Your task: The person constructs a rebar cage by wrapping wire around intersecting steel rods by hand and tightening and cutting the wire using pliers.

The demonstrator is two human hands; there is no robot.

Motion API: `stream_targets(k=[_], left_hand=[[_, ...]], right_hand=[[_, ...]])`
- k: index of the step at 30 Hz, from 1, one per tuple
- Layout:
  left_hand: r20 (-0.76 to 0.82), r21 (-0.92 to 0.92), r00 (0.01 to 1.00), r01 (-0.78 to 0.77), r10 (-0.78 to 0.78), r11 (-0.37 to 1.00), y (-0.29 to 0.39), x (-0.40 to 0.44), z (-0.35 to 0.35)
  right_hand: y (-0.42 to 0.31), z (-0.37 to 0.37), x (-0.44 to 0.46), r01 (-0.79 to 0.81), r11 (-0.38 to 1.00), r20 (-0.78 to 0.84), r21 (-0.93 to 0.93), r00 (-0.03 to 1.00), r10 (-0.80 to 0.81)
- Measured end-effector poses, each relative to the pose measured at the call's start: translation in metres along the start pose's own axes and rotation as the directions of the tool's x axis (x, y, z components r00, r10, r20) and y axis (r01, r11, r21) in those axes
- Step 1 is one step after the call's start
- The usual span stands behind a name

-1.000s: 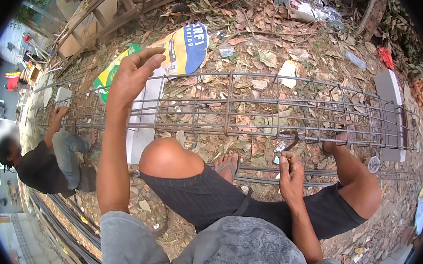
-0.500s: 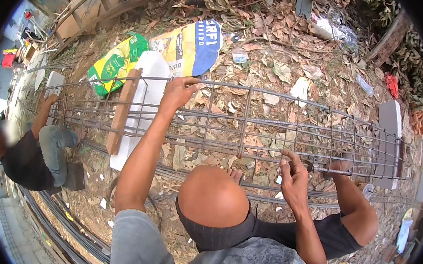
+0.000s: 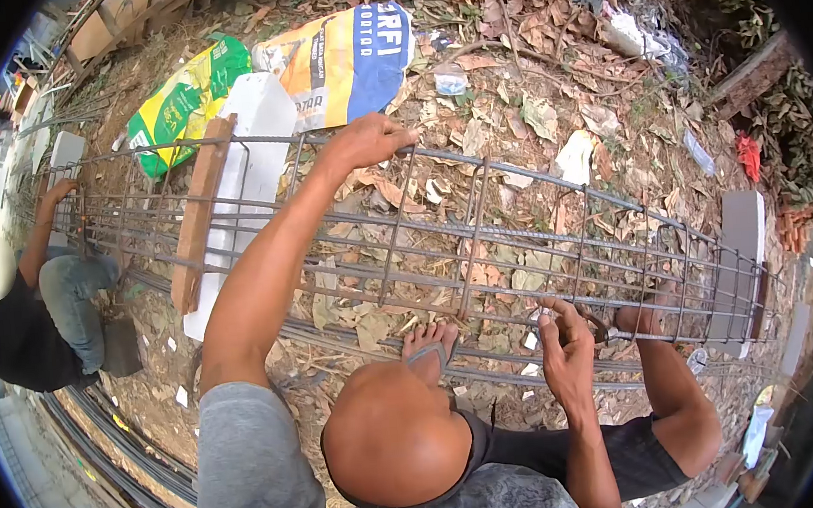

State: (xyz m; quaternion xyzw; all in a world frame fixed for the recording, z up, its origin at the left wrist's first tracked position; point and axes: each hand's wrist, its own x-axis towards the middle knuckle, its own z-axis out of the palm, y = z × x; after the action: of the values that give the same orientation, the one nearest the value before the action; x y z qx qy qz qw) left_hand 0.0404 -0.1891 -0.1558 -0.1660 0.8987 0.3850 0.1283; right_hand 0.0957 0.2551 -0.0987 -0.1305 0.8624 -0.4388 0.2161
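Observation:
A long rebar cage of lengthwise bars and square stirrups runs across the view in front of me. My left hand is closed around its top bar, with the fingertips beside a stirrup. Lower and to the right, my right hand is raised at the cage's near lower bar, fingers curled and thumb close to them. Just right of these fingers is a dark curved metal piece; I cannot make out whether the hand holds it. My bent knee and sandalled foot are below the cage.
White blocks and a grey block stand under the cage, with a wooden piece across one. A co-worker crouches at the far left, one hand at the cage. Mortar sacks, dry leaves and loose bars lie around.
My view has shifted, so the cage's left part, sacks and co-worker appear farther left. My sandalled foot has come into fuller view. Both my hands stay at about the same spots on the cage.

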Motion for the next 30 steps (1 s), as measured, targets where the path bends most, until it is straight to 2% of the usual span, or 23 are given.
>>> stream_targets(k=[4,8,11,15,19,22,25,30], left_hand=[[0.019,-0.075,0.997,-0.078,0.08,0.994,-0.004,0.01,0.001],[0.156,-0.126,0.982,-0.088,0.107,0.988,-0.011,0.018,-0.008],[0.164,-0.092,0.984,-0.051,0.066,0.994,-0.008,0.016,-0.012],[0.262,-0.086,0.965,-0.008,0.03,0.996,0.002,0.015,-0.023],[0.344,-0.139,0.937,0.116,-0.062,0.983,-0.001,0.02,-0.029],[0.349,-0.229,0.927,0.226,-0.137,0.947,0.006,0.017,-0.032],[0.394,-0.199,0.917,0.143,-0.054,0.969,0.0,0.021,-0.033],[0.391,-0.249,0.92,0.12,-0.013,0.961,-0.011,0.028,-0.028]], right_hand=[[-0.015,-0.001,0.013,-0.004,1.0,0.032,0.017,0.999,0.003],[-0.038,-0.001,0.031,0.005,0.999,0.02,0.041,1.0,-0.006],[-0.043,0.002,0.046,0.071,0.997,0.001,0.012,0.998,-0.071],[-0.068,0.004,0.076,0.171,0.985,0.021,-0.02,0.985,-0.171],[-0.113,0.005,0.128,0.379,0.902,0.055,-0.208,0.925,-0.376],[-0.121,0.016,0.187,0.478,0.829,0.193,-0.292,0.878,-0.438],[-0.128,0.038,0.246,0.58,0.67,0.39,-0.463,0.812,-0.433],[-0.149,0.077,0.306,0.726,0.518,0.724,-0.453,0.638,-0.261]])
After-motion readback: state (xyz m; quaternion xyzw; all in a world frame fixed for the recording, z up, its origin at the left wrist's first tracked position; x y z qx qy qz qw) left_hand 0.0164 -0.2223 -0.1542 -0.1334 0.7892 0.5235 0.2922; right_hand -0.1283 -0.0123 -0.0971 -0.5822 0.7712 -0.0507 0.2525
